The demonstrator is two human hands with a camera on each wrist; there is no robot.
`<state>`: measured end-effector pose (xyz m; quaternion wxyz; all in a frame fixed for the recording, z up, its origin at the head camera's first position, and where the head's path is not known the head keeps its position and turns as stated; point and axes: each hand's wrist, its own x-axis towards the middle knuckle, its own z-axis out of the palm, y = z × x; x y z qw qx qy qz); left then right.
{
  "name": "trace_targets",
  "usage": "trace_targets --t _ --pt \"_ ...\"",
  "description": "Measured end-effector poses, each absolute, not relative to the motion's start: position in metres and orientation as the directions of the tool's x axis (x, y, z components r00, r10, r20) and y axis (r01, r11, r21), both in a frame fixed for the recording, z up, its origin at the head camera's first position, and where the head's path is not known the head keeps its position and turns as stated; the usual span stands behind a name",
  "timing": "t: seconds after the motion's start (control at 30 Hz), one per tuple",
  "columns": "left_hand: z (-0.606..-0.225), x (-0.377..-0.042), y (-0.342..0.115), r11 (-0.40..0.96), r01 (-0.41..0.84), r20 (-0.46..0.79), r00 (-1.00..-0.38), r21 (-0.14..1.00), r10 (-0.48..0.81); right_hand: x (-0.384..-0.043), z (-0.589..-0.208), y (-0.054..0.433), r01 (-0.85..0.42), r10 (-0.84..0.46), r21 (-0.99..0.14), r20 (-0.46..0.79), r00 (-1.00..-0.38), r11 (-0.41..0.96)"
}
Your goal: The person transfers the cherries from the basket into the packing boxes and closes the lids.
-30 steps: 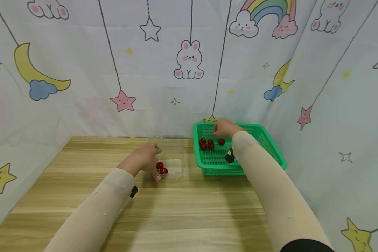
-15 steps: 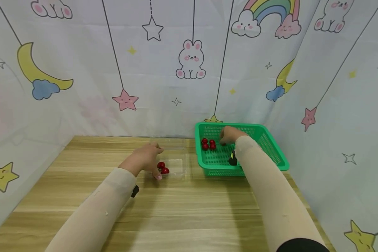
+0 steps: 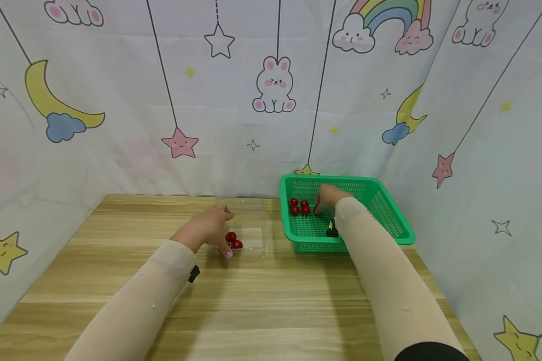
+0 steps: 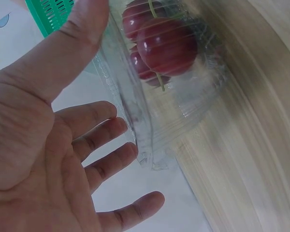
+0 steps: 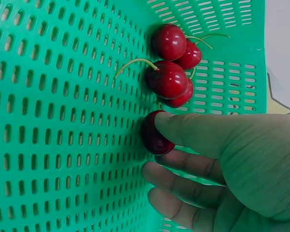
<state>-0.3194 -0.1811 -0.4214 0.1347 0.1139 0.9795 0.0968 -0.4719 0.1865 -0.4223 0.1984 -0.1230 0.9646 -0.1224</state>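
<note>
My right hand [image 3: 328,197] reaches into the green plastic basket [image 3: 307,245]. Thumb and forefinger pinch a dark red cherry [image 5: 153,134] close over the basket's slotted floor. Several more cherries [image 5: 169,79] with green stems lie just beside it. My left hand [image 3: 206,228] spreads over a clear plastic box [image 3: 253,240] on the table. In the left wrist view its fingers are loosely extended, with fingertips [image 4: 128,151] at the box's wall and the thumb near the rim. Inside that box sit a few red cherries [image 4: 166,46].
The wood-grain table [image 3: 262,311] carries both containers near its back edge. The box's clear lid [image 3: 241,204] stands at its far side. A white curtain [image 3: 226,100] printed with stars, moons and rabbits hangs behind and to the right.
My right hand has lowered into the basket and now pinches the cherry that lay apart, nearer the others. The left hand stays at the box. The head view shifted slightly.
</note>
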Motion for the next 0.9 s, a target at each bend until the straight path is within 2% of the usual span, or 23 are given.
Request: trace_targets --t 0.33,0.67,0.9 --pt "-0.422 -0.321 -0.183 0.953 0.197 -0.246 -0.935 0.232 0.253 -0.473 -0.421 0.188 -0.209 -0.307 -0.292 -0.349 -0.885 0.934" --pt "-0.421 -0.321 -0.182 0.951 0.205 -0.239 -0.936 0.232 0.26 -0.468 -0.391 0.189 -0.251 -0.344 -0.292 -0.332 -0.878 0.923" --pt "-0.422 -0.321 -0.183 0.949 0.211 -0.23 -0.937 0.235 0.265 -0.458 -0.37 0.18 -0.309 -0.397 -0.321 -0.259 -0.88 0.895"
